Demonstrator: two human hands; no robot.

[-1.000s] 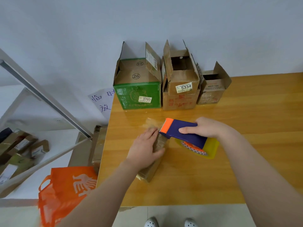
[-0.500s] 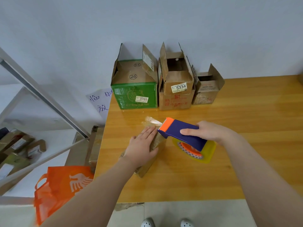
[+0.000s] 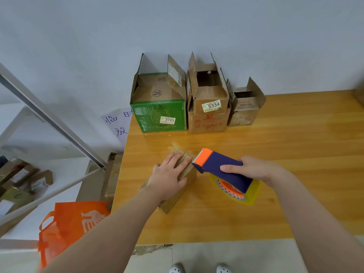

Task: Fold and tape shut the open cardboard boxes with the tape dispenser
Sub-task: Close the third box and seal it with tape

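small brown box lies near table's left edge | left hand presses flat on its top, fingers straight | tape dispenser gripped by right hand, orange blade end touching box's right edge | three open boxes: green box, middle box, smaller box, at the wall | orange bag on floor, left

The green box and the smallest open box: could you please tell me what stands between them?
In the head view, an open brown box labelled 5334 stands between the green box and the smallest box.
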